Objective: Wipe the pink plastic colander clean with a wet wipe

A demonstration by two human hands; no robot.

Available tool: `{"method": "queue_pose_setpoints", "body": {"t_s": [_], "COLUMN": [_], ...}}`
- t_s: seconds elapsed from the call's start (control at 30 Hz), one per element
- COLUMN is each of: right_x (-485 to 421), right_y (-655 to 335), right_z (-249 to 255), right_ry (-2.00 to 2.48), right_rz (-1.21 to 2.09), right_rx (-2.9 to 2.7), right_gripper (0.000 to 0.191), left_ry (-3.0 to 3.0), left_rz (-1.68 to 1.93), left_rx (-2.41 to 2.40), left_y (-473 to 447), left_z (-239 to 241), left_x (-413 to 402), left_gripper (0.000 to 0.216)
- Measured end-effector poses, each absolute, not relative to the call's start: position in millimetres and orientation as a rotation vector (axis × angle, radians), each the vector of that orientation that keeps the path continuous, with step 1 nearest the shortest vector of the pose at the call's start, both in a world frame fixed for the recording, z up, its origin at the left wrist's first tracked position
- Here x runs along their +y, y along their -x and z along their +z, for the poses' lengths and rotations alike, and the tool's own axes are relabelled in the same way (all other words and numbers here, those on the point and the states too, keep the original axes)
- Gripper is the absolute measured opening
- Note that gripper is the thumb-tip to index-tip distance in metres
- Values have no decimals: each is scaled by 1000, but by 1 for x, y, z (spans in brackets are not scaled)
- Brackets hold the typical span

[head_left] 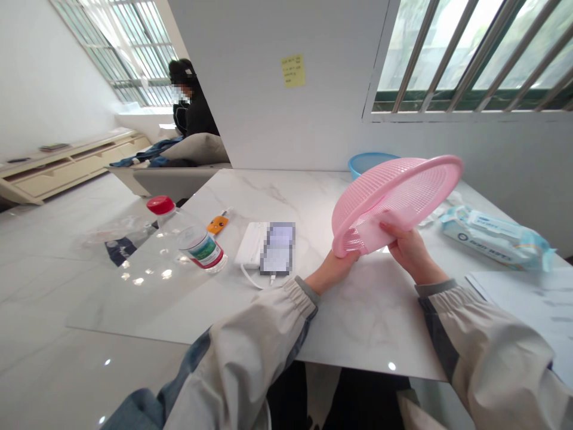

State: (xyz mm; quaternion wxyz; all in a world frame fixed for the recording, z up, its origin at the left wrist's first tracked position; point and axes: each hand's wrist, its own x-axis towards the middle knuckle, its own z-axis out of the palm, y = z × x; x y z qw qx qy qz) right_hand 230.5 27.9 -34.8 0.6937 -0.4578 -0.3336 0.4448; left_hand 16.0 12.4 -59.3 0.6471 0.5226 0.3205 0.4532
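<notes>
A pink plastic colander [380, 185] is held tilted above the table, its hollow side turned to the right and toward me. My left hand [336, 269] grips its lower left edge, most of the fingers hidden behind the mesh. My right hand [409, 248] closes on the near lower rim, with its thumb and fingers against a pale pink patch there. Whether that patch is part of the colander or a separate piece, I cannot tell. Behind the colander a blue basin [364, 162] stands partly covered from view.
The marble-patterned table [268, 191] bears a bottle [203, 248] with a red cap, a white power bank [249, 245] cabled to a phone [277, 248], an orange trinket [218, 224], a wipes packet [492, 236] and papers [532, 304]. A person [197, 104] sits far left.
</notes>
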Motion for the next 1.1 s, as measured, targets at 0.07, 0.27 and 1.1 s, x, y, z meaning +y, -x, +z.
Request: {"method": "queue_pose_setpoints", "body": {"t_s": [0.07,0.27,1.1], "right_x": [28,27,32], "right_y": [-230,-229,-237], "right_z": [-33,-30,-39], "right_ry": [1019,1023,1019], "right_rz": [997,985,888], "right_rx": [-721,-730,-679], "right_gripper": [50,50,47], "left_ry": [-1201,-1212,-1162], "left_rz": [1013,996,1033], "left_rx": [753,778,791], "left_y": [-16,-16,-22], "left_z": [-59,-58,-69], "left_x": [12,13,17], "left_gripper": [69,74,72]}}
